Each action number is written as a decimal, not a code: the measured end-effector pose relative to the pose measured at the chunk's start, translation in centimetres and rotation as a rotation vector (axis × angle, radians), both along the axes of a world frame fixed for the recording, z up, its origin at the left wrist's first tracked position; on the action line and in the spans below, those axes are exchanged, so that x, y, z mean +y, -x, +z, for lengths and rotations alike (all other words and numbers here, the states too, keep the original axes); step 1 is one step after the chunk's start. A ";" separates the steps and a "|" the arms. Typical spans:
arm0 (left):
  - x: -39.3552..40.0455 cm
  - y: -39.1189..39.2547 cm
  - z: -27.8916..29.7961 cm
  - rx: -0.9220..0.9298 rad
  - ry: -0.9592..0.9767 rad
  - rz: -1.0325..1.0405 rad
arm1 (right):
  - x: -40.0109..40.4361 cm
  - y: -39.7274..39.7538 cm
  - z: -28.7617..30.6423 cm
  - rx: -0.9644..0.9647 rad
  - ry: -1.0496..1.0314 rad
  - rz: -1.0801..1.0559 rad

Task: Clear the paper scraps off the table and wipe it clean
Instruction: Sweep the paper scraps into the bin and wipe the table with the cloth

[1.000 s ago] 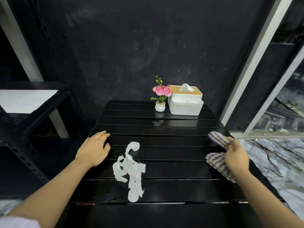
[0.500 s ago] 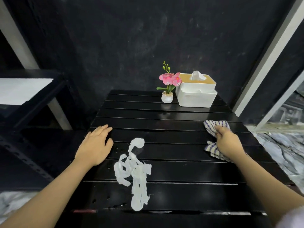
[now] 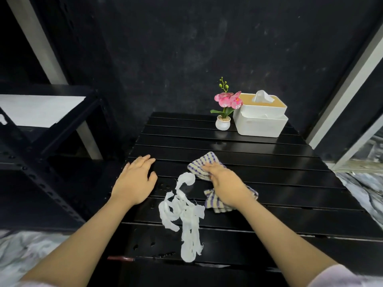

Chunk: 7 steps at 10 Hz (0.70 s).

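A heap of white torn paper scraps (image 3: 182,212) lies on the black slatted table (image 3: 269,183), near its front left. My right hand (image 3: 226,183) presses a blue-and-cream checked cloth (image 3: 204,164) flat on the table, just right of the scraps' upper end; part of the cloth sticks out behind the wrist. My left hand (image 3: 134,181) rests flat, palm down, on the table's left edge, a little left of the scraps, holding nothing. Small water drops sit on the slats near the scraps.
At the table's back right stand a white tissue box (image 3: 261,119) and a small white pot with pink flowers (image 3: 223,114). A black metal shelf (image 3: 41,125) stands to the left. A dark wall is behind the table.
My right hand has slid the cloth leftward across the table from the right side up to the paper scraps. My left hand has stayed in place.
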<state>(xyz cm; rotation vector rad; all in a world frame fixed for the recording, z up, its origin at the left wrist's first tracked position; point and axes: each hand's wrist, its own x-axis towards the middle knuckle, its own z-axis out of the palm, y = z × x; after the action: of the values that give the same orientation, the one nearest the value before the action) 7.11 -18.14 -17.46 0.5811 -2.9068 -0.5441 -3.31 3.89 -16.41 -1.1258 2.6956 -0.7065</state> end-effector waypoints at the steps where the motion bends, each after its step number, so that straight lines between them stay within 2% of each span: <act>1: 0.0 -0.1 0.0 0.000 0.000 0.000 | -1.3 -1.6 0.1 0.012 -0.004 0.071; 5: -0.1 0.0 -0.2 -0.007 0.013 -0.003 | -2.5 -4.8 -0.2 0.001 0.016 0.273; 7: -0.1 -0.1 0.1 -0.036 -0.003 -0.008 | -2.4 -4.9 0.1 -0.110 0.103 0.211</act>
<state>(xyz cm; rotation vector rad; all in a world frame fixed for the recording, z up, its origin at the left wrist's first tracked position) 7.25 -18.27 -17.32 0.5860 -2.9433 -0.5451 1.56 1.47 -16.36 -1.3292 2.4288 -0.8526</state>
